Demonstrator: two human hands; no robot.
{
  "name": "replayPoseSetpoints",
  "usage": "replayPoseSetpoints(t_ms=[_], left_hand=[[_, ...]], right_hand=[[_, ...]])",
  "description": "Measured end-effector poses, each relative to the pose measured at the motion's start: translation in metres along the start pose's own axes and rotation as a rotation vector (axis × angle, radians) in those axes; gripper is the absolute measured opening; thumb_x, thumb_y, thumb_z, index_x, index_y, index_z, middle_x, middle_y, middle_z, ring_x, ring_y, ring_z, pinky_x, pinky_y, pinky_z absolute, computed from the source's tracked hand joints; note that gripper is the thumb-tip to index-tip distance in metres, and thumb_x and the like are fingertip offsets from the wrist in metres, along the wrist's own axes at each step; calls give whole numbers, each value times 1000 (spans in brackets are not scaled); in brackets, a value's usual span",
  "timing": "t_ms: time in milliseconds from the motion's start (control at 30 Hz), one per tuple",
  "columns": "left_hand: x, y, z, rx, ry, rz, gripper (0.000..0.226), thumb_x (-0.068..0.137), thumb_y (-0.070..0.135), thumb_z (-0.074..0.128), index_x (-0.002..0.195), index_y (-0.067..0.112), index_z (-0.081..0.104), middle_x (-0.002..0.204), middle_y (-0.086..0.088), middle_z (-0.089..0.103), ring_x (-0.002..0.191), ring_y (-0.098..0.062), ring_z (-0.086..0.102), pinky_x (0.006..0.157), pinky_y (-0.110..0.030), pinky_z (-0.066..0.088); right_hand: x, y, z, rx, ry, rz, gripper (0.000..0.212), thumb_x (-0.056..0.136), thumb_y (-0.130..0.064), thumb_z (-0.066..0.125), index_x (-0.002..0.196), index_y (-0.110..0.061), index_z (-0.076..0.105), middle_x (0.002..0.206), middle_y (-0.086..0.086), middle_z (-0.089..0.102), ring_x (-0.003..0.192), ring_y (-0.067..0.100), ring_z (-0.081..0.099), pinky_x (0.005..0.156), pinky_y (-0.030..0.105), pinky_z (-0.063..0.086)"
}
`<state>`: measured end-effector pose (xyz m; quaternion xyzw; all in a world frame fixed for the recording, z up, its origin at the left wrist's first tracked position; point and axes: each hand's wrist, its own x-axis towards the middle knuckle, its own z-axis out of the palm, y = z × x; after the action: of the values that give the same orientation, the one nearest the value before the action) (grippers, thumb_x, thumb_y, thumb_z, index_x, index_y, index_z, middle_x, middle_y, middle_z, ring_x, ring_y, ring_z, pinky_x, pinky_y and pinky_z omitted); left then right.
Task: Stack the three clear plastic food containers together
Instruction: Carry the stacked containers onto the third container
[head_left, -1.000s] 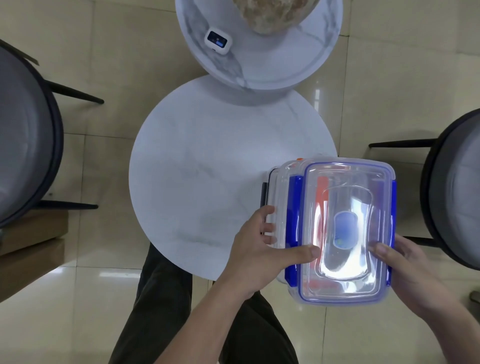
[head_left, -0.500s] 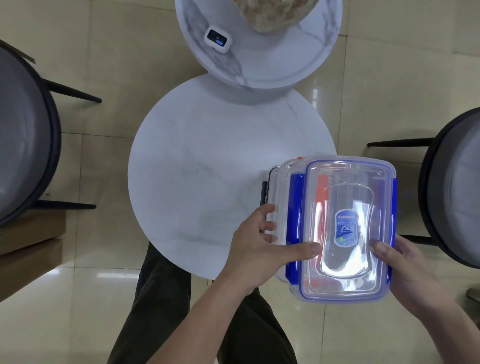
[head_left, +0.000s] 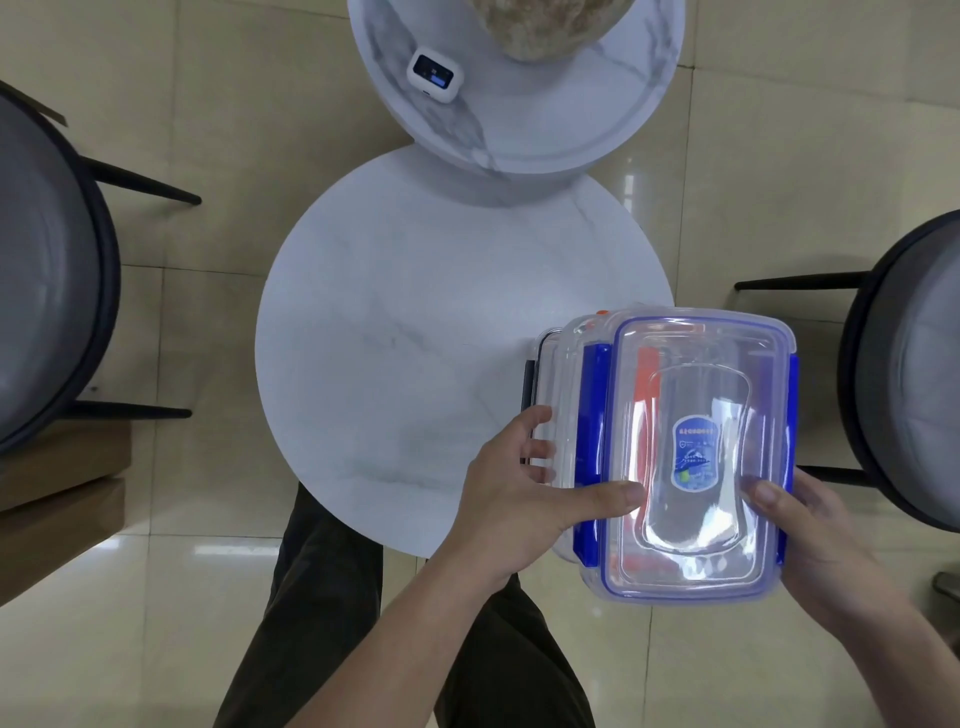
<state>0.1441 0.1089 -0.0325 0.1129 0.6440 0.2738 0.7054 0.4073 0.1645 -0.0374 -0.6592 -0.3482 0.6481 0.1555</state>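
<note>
A stack of clear plastic food containers sits at the right edge of the round marble table (head_left: 415, 322). The top container (head_left: 696, 374) has a blue-rimmed lid, blue side clips and a blue label. Beneath it show an orange-trimmed container (head_left: 647, 374) and a dark-trimmed one (head_left: 543, 364), both mostly hidden. My left hand (head_left: 519, 493) grips the stack's left side, thumb lying on the top lid. My right hand (head_left: 815, 535) holds the right near corner, thumb on the lid.
A smaller, higher round marble table (head_left: 613, 119) stands behind, carrying a white device (head_left: 435, 78) with a screen and a stone-like object (head_left: 545, 26). Dark round chairs stand at the left (head_left: 57, 291) and right (head_left: 904, 364). My legs are below the table edge.
The hands and stack have stayed almost still. The glare on the top lid has shifted, so the blue label shows clearly now.
</note>
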Motion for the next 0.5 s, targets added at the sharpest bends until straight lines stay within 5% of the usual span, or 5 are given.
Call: replayPoseSetpoints(t_ms=[367, 500], left_hand=[[2, -3, -1, 9, -19, 20, 94, 60, 39, 93, 141, 36, 46, 125, 10, 62, 113, -13, 64, 94, -44, 60], [2, -2, -9, 105, -44, 65, 100, 55, 57, 84, 143, 36, 43, 132, 14, 57, 117, -9, 59, 97, -34, 57]], right_hand=[[-5, -2, 1, -67, 30, -1, 37, 83, -24, 65, 118, -11, 67, 110, 18, 74, 86, 18, 76, 63, 23, 59], [-17, -9, 12, 25, 33, 4, 52, 92, -65, 39, 109, -32, 75, 112, -1, 76, 99, 13, 73, 81, 25, 59]])
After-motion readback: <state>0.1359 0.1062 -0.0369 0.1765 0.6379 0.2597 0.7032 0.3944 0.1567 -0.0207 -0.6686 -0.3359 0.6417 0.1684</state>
